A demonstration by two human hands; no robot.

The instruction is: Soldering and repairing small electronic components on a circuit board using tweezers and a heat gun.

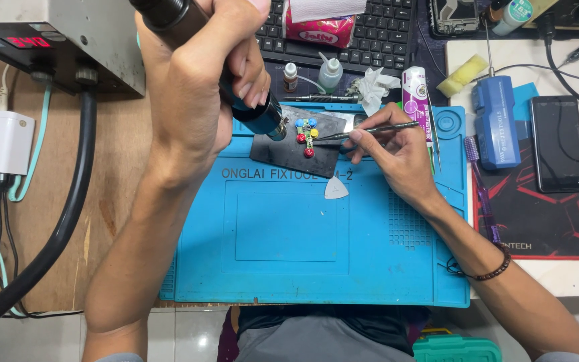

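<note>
1. Our left hand (199,87) is closed around a hot-air handpiece (252,110).
2. Our right hand (397,151) pinches tweezers (363,131).
3. Both tips meet a small circuit board (307,136) on a dark plate (293,153) near the blue mat's (289,241) far edge.

Bare forearms; dark beaded bracelet (492,273) on right wrist; grey sleeve edges; grey garment at lap.

Hot-air nozzle (273,124), tweezers (363,131) over probable circuit board (308,137)

Our left hand (199,87) hides most of the hot-air handpiece (249,110), whose rear leaves the top edge. The tiny board (307,137) is too small to make out.
</note>
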